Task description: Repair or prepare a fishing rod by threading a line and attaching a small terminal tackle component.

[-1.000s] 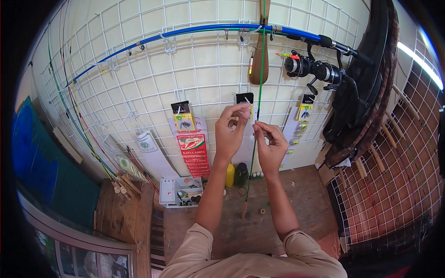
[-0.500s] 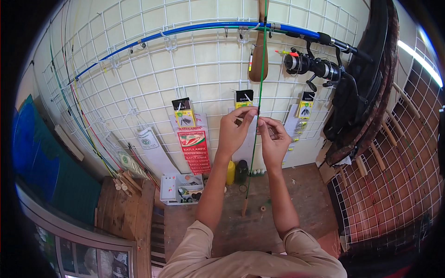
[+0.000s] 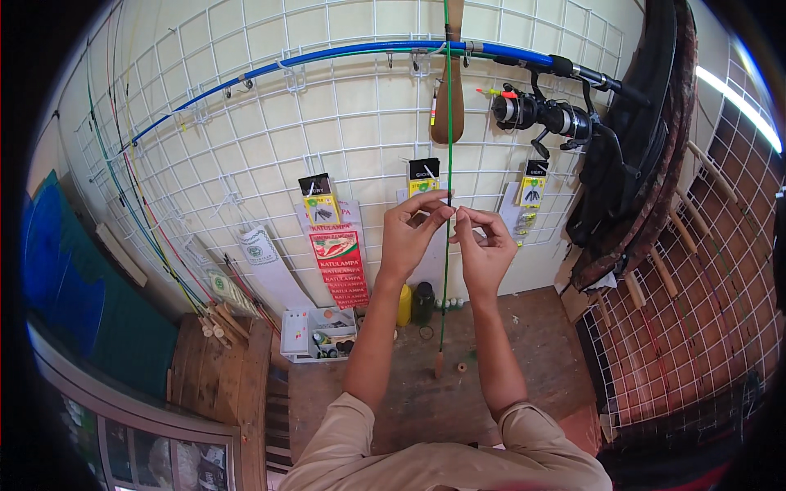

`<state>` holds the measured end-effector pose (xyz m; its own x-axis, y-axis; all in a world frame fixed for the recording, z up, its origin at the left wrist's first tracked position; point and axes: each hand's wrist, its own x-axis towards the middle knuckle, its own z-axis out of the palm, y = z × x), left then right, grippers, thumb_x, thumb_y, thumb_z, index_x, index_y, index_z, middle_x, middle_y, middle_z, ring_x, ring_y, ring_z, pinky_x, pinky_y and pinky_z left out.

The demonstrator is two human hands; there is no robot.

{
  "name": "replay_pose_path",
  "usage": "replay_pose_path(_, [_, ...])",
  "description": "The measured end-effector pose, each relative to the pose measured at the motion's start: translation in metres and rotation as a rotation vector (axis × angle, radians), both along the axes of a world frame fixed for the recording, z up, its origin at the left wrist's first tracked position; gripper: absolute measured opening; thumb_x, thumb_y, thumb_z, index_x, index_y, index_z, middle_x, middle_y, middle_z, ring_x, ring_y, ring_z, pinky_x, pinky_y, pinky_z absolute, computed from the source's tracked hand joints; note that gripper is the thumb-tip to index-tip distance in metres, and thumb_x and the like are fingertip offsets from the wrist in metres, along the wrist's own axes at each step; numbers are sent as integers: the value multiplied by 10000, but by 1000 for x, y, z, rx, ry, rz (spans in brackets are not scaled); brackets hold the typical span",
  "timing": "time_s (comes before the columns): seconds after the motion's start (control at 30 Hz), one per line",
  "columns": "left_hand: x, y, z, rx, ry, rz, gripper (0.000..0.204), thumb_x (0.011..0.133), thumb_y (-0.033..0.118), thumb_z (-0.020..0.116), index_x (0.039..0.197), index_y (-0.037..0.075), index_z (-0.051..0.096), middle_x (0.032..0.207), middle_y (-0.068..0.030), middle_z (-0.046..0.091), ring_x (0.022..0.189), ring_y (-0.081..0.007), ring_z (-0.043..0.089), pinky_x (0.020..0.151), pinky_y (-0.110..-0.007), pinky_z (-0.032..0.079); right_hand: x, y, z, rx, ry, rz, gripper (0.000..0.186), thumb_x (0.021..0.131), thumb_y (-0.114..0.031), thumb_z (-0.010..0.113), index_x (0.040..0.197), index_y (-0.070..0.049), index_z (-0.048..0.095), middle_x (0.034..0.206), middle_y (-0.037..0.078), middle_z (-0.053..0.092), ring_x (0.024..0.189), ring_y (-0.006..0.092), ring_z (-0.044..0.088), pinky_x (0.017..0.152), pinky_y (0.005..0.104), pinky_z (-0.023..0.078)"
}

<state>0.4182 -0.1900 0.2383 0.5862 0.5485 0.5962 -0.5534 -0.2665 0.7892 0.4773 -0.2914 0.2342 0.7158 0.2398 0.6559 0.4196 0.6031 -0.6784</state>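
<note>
A slim green fishing rod (image 3: 445, 282) stands nearly upright before me, its small cork handle (image 3: 439, 365) low over the wooden table and its tip running past the top of the view. My left hand (image 3: 412, 237) pinches the rod from the left between thumb and index finger, beside a dark band on the shaft. My right hand (image 3: 483, 252) is level with it, just right of the rod, thumb and index finger pressed together. What sits between those fingertips is too small to make out.
Behind, a white wire grid (image 3: 360, 131) carries a blue fishing rod (image 3: 352, 51), black reels (image 3: 544, 116) and hanging packets. A white box (image 3: 307, 337) of small items, a yellow bottle (image 3: 404, 304) and a dark bottle (image 3: 422, 303) stand on the table (image 3: 393, 401).
The green rod has swung from a slight slant to almost vertical, its upper part shifting left in view. Both hands stay close together at the shaft, and the view has turned slightly.
</note>
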Motion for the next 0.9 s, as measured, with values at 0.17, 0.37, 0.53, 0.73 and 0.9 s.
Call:
replay_pose_path(0.17, [-4,-2,4,-14,15,-5,270,834,63,710,1089,-6,655,976,-67,683,849,-86,606,806,-243,497,1,0,2,-7,66,41,120,859,-27,666,923,68,630,911,116,653,774,123,639,584,232,565])
replay_pose_path(0.37, [-4,-3,4,-8,2,-11,246,845,79,701,1076,0,665,1009,-77,684,865,-88,602,821,-246,494,5,-1,3,-78,64,76,132,856,-27,664,925,77,621,874,121,664,738,106,629,558,229,564])
replay_pose_path(0.53, [-2,-4,6,73,-70,-7,224,852,108,694,1051,6,674,989,-70,684,838,-101,615,749,-248,512,6,0,3,-41,70,97,129,855,-23,659,926,79,622,873,124,664,727,104,622,541,227,563])
replay_pose_path(0.73, [-4,-5,12,104,-11,-28,185,852,96,697,1013,8,672,1046,-95,679,842,-110,630,757,-253,521,8,-3,4,-17,63,98,124,858,-21,656,927,77,623,892,128,665,731,106,621,537,223,562])
replay_pose_path(0.9, [-5,-7,16,134,23,-7,197,851,104,699,1018,1,671,1043,-102,679,854,-116,632,773,-255,521,8,-6,6,23,63,124,129,860,-26,661,928,78,625,901,127,663,726,107,622,538,222,557])
